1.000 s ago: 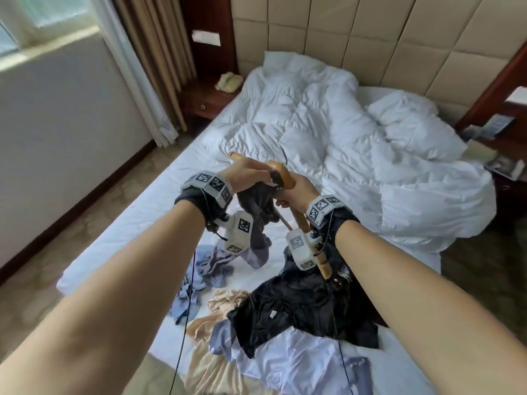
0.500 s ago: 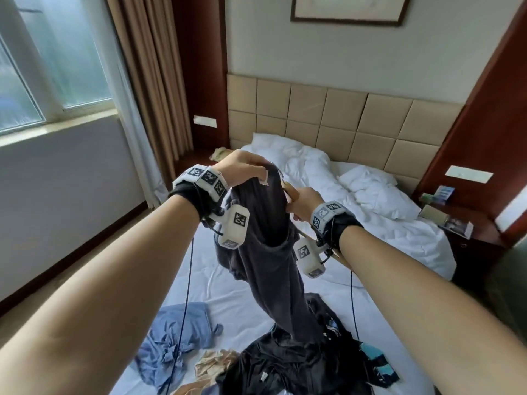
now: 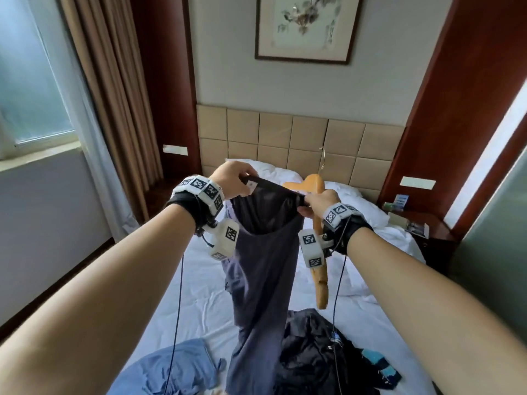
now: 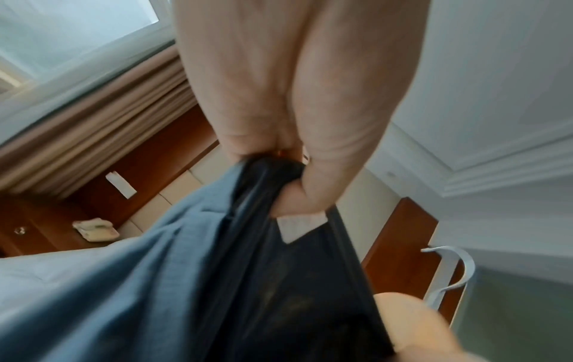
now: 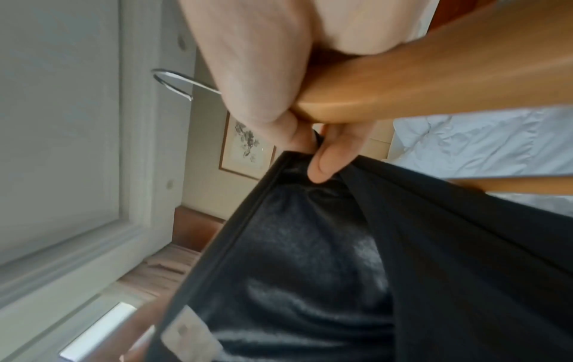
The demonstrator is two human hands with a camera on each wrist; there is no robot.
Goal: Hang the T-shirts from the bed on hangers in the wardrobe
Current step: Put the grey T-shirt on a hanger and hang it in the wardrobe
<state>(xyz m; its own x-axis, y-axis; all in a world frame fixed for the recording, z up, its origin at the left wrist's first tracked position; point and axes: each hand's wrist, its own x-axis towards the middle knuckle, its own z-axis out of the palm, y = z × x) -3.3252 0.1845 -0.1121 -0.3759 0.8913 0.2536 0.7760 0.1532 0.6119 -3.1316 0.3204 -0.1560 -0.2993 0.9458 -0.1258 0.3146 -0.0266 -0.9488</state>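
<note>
Head view, left hand pinching dark T-shirt collar, right hand gripping collar and wooden hanger

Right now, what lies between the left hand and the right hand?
The dark T-shirt's collar, stretched open between left hand and right hand; head view shows it.

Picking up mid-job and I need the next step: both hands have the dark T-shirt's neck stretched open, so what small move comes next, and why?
Probably feed one arm of the tan wooden hanger into the neck opening. The left hand and right hand pinch the collar of the dark grey T-shirt apart, and the right hand also grips the hanger, which is outside the shirt.
</note>
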